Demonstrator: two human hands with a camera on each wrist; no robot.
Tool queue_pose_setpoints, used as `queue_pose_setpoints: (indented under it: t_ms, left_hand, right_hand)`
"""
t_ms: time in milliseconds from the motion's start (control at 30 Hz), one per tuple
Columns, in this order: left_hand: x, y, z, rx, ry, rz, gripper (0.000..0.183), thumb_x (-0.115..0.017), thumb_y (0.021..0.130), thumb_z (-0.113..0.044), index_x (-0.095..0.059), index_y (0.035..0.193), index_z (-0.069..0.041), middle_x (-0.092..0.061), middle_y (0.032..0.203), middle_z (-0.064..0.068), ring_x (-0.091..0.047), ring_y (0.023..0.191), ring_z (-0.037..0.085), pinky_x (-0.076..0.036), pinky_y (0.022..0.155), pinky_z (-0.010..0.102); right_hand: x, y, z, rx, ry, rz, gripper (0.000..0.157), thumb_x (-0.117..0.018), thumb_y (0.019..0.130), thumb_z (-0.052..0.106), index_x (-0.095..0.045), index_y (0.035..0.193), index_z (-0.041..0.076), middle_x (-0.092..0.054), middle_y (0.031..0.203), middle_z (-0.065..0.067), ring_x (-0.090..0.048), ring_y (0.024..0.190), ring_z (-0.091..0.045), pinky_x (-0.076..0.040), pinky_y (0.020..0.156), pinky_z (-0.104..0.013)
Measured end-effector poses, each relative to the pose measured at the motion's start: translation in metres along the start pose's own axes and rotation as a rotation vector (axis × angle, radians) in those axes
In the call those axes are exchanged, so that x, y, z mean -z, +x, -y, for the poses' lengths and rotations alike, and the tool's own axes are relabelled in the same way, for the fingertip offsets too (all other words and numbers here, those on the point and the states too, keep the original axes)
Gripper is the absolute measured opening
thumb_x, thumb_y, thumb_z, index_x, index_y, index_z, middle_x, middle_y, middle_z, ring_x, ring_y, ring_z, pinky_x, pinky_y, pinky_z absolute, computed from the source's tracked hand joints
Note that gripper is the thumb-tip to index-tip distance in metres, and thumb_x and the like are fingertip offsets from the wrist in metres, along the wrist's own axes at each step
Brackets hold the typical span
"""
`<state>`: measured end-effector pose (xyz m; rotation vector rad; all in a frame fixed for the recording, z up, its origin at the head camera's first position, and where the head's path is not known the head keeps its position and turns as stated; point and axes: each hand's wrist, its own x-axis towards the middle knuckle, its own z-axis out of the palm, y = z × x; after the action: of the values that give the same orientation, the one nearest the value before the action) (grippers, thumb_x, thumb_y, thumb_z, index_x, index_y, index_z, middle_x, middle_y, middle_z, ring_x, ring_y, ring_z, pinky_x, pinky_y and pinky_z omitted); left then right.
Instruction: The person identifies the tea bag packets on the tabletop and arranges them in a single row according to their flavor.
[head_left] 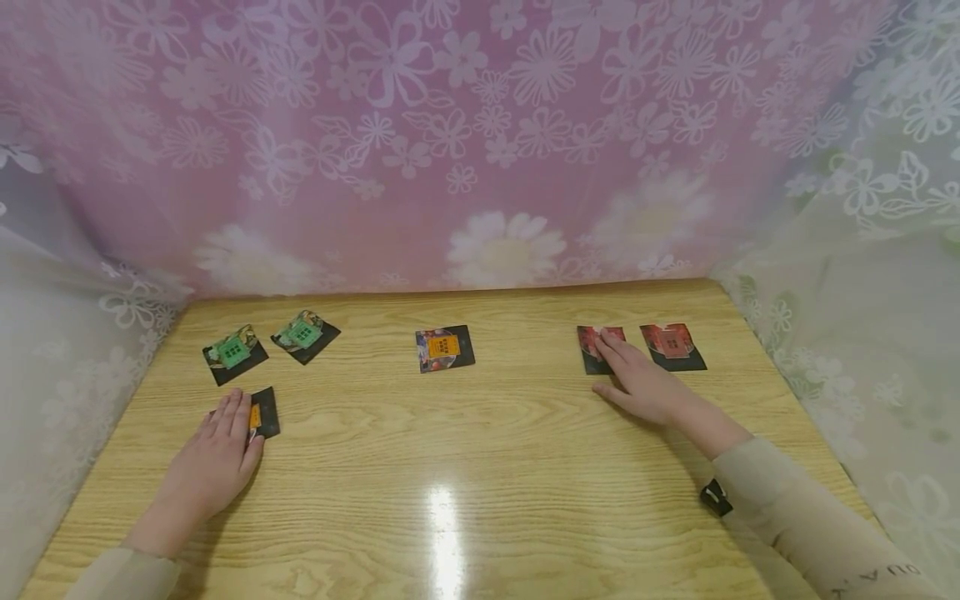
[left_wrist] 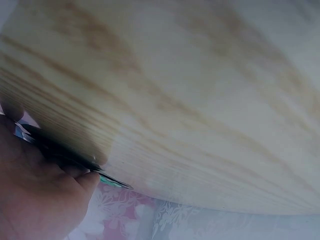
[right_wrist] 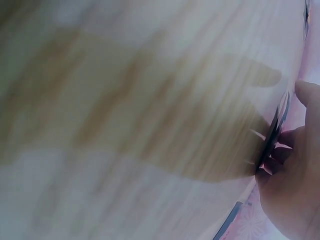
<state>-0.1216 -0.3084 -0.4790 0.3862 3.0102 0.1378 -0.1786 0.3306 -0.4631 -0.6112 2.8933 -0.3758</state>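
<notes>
My left hand (head_left: 206,467) lies with fairly straight fingers over a flat black packet with an orange label (head_left: 267,412), at the table's left. The fingers hide much of it; in the left wrist view its dark edge (left_wrist: 60,150) shows by the fingers. At the right, the fingertips of my right hand (head_left: 648,392) rest on a black packet with a red top (head_left: 590,362), thumb spread to the side. A second red packet (head_left: 675,348) lies just right of it. Another orange-labelled packet (head_left: 444,347) is at the middle back.
Two green-labelled packets, one tilted (head_left: 235,354) and one farther right (head_left: 306,337), lie beyond my left hand. The wooden table (head_left: 510,467) ends at a pink flowered curtain (head_left: 420,192), with pale curtains at both sides. A small black clip-like object (head_left: 716,497) is by the right sleeve.
</notes>
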Motion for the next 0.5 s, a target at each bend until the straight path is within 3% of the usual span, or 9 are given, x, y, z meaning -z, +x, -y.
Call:
queue_pose_setpoints:
  t_ms: [500]
  left_hand:
    - [0.0000, 0.0002, -0.0002, 0.006, -0.006, 0.003, 0.071, -0.043, 0.114, -0.028, -0.019, 0.160, 0.020, -0.022, 0.165, 0.045, -0.027, 0.153, 0.061, -0.031, 0.123, 0.072]
  right_hand:
    - [0.0016, -0.0009, 0.0019, 0.008, 0.006, -0.012, 0.080, -0.055, 0.111, 0.043, -0.023, 0.167, -0.004, -0.016, 0.176, -0.027, -0.022, 0.160, -0.050, -0.030, 0.128, -0.067]
